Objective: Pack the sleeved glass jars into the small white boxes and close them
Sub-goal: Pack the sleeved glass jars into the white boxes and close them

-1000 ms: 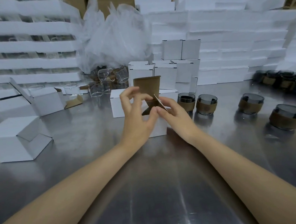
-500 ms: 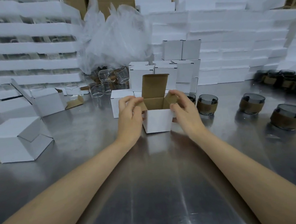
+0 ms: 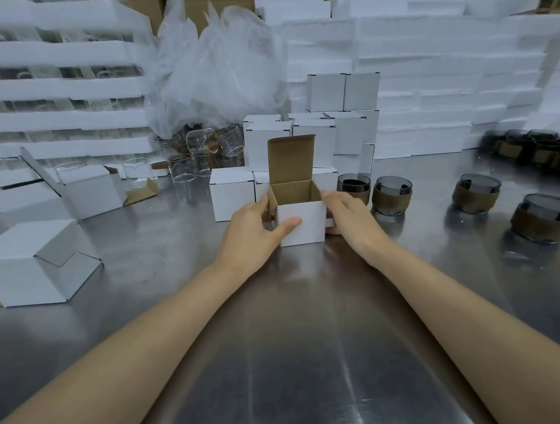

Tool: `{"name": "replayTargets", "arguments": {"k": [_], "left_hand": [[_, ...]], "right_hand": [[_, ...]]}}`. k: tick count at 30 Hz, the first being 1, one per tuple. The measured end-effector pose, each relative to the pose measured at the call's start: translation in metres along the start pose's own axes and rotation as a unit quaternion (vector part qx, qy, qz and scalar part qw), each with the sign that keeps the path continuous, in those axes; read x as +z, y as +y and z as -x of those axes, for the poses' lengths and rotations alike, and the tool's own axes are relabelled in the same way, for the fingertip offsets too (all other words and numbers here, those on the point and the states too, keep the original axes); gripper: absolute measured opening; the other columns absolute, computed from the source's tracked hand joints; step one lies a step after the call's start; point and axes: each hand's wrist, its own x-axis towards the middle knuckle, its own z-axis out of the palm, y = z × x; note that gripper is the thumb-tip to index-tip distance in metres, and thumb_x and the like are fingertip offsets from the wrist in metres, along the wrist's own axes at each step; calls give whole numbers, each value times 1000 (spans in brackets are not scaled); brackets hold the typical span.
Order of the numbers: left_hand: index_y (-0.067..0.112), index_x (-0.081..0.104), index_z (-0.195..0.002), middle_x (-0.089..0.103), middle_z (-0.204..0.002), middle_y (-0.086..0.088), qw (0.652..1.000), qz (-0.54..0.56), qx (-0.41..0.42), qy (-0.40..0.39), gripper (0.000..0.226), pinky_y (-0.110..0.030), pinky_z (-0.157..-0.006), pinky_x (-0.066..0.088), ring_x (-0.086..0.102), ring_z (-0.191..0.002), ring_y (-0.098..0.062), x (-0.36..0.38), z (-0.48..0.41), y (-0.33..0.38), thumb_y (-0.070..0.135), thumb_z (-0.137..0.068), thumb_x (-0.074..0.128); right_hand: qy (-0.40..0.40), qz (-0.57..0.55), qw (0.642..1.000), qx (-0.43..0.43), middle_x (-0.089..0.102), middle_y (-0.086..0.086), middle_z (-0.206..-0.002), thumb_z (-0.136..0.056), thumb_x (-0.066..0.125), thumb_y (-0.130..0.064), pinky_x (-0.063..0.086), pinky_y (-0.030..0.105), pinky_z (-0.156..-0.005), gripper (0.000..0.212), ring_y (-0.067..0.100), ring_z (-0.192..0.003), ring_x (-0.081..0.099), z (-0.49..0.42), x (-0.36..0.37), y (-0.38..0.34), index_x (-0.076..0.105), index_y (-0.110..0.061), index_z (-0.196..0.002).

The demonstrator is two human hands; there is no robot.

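A small white box (image 3: 302, 223) stands upright on the steel table (image 3: 297, 358), its brown lid flap raised and its inside empty. My left hand (image 3: 256, 226) grips its left side, thumb across the white front. My right hand (image 3: 351, 217) holds the right side, fingers wrapped along the wall. Dark glass jars in brown sleeves stand to the right: one (image 3: 354, 187) just behind my right hand, another (image 3: 391, 195) beside it, a third (image 3: 476, 193) farther right and one more (image 3: 546, 217) near the edge.
Closed white boxes (image 3: 269, 143) are stacked behind the open one. Two larger half-open boxes (image 3: 29, 263) lie at the left. Bare clear glasses (image 3: 181, 168) stand back left, more sleeved jars (image 3: 530, 147) back right, and foam trays (image 3: 427, 71) wall off the back.
The box was being folded in the air between my fingers. It now stands on the table with its side flaps tucked down, and both hands have slid lower onto its sides.
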Motion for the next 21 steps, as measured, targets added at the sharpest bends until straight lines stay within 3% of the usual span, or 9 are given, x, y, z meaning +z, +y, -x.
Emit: {"name": "replayTargets", "arguments": {"k": [2, 5, 7, 8, 11, 14, 17, 19, 21], "left_hand": [[19, 63, -103, 60, -84, 4, 1000, 8, -2, 10, 53, -30, -69, 49, 56, -75, -11, 1, 0, -1, 65, -77, 60], [22, 55, -115, 61, -99, 9, 999, 26, -29, 16, 62, -38, -77, 52, 59, -87, -13, 3, 1, 0, 69, -74, 61], [24, 49, -125, 58, -111, 9, 999, 20, -33, 23, 70, -40, -83, 51, 58, -96, -13, 3, 3, 1, 70, -75, 60], [25, 47, -129, 55, -115, 10, 999, 12, -29, 29, 71, -40, -85, 51, 56, -99, -12, 3, 3, 1, 70, -75, 60], [27, 42, -135, 47, -121, 9, 999, -7, -28, 35, 75, -41, -88, 50, 57, -101, -13, 3, 3, 0, 71, -77, 57], [26, 40, -136, 40, -120, 8, 998, -22, -35, 37, 77, -41, -87, 51, 61, -93, -15, 3, 3, -1, 72, -76, 56], [25, 41, -134, 35, -115, 7, 997, -44, -35, 45, 77, -39, -80, 52, 61, -83, -16, 3, 2, 0, 73, -76, 55], [25, 40, -134, 34, -114, 6, 997, -51, -32, 46, 77, -37, -78, 51, 61, -82, -16, 3, 2, 0, 73, -76, 55], [24, 40, -135, 34, -114, 6, 997, -54, -31, 46, 78, -35, -76, 50, 61, -81, -16, 3, 2, 0, 73, -76, 55]], "right_hand": [[-6, 20, 1000, -3, 53, -19, -107, -100, 38, -46, 43, 42, -105, 22, 6, -107, 54, -2, -1, 4, 56, -34, -98], [16, 26, 999, -24, 56, -3, -125, -103, 29, -42, 41, 38, -106, 41, 16, -119, 53, -5, -5, 9, 56, -18, -123], [85, 109, 987, -82, 53, 2, -130, -105, 29, -31, 32, 24, -104, 39, 22, -125, 47, -9, -15, 15, 56, -13, -128], [107, 182, 972, -103, 50, 5, -137, -105, 31, -27, 28, 24, -103, 39, 25, -130, 41, -12, -21, 18, 54, -13, -132], [113, 335, 932, -84, 35, 2, -153, -102, 37, -25, 19, 40, -108, 43, 26, -138, 23, -21, -37, 27, 40, -19, -145], [118, 373, 916, -92, 44, 1, -146, -94, 48, -14, 18, 36, -101, 50, 23, -134, 23, -21, -37, 30, 42, -17, -143], [140, 374, 906, -138, 58, 1, -125, -87, 53, -9, 16, 28, -87, 47, 23, -126, 31, -20, -36, 26, 53, -17, -133], [129, 348, 916, -153, 60, -3, -112, -85, 58, -8, 14, 24, -79, 43, 22, -122, 35, -19, -35, 23, 58, -20, -127], [123, 320, 926, -159, 58, -4, -115, -85, 65, -12, 15, 24, -82, 42, 22, -123, 35, -18, -33, 22, 60, -22, -125]]}}
